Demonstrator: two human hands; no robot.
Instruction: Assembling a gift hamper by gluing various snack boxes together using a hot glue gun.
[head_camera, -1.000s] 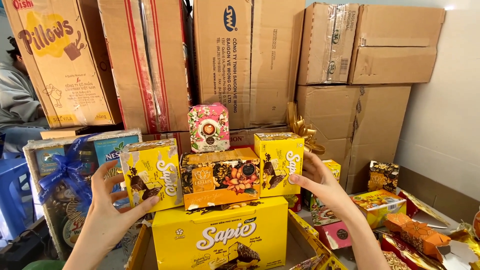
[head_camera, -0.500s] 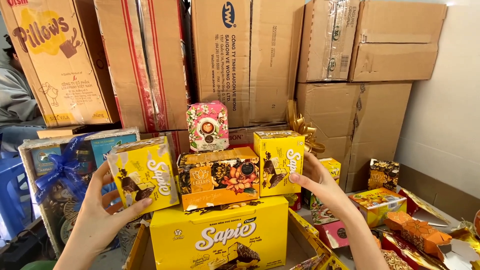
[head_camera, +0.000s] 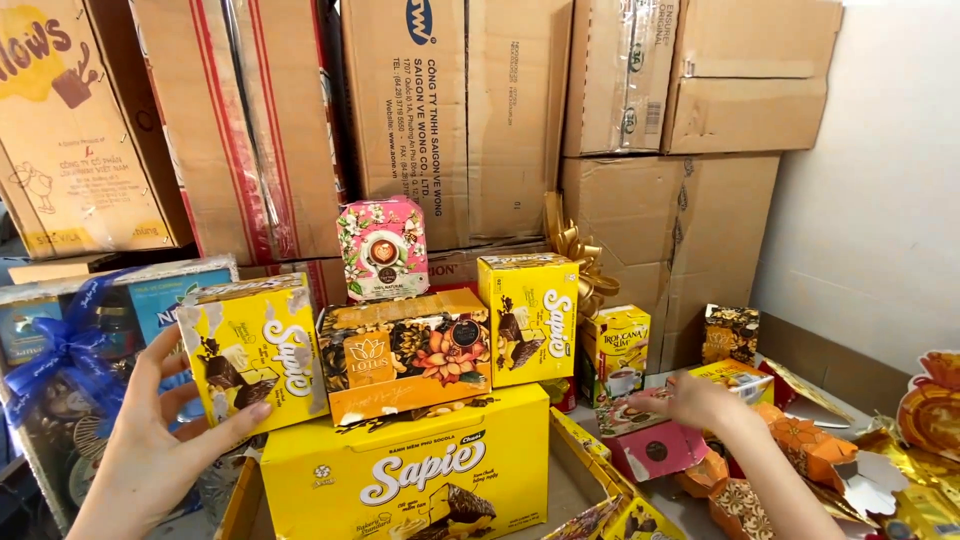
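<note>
Right hand (head_camera: 700, 400) has left the yellow snack box on the right (head_camera: 530, 318). A second ago its fingers rested against that box's right edge; now it reaches low and to the right of the big yellow carton (head_camera: 420, 470), over the loose packets there. It is blurred with motion, fingers seemingly loose and part-spread; whether it touches the pink packet (head_camera: 655, 452) under it I cannot tell.

Left hand (head_camera: 165, 440) is open, thumb under the lower left corner of the yellow snack box on the left (head_camera: 258, 350), fingers raised behind its left side: steadying, not clamping. That box stands tilted on the big yellow carton's top left corner; half a second ago it leaned further out and sat lower.

Unmoved since the earlier frames: floral orange box (head_camera: 405, 355) centred on the carton, pink floral tin (head_camera: 384, 248) on top of it, right snack box upright.

Reading: right side of the stack now stands free; left box is the one in hand.
</note>
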